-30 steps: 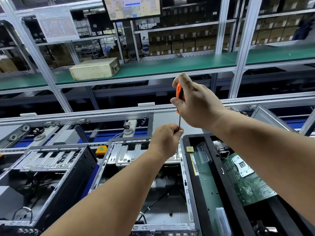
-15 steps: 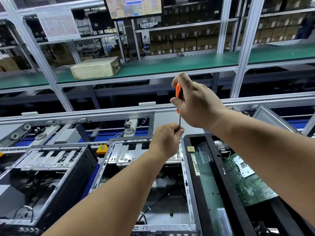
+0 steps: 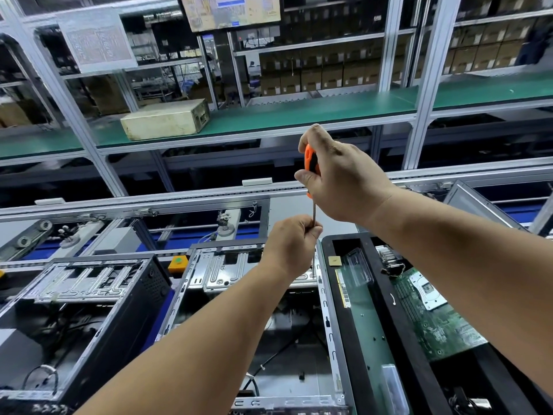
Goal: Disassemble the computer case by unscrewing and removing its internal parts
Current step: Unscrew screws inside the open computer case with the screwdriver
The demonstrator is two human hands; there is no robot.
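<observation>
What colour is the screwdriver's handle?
Orange with black, on the screwdriver gripped by the right hand; head view.

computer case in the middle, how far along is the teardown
Done: the open computer case looks mostly emptied, and a motherboard lies in the black tray beside it. In hand: the right hand grips an orange screwdriver; the left hand pinches its shaft over the drive cage. Left: the cage and loose cables.

Aluminium racking (image 3: 431,85) carries a green-matted shelf (image 3: 299,112), stacked cartons (image 3: 323,73) behind, a monitor (image 3: 230,10) overhead.
</observation>
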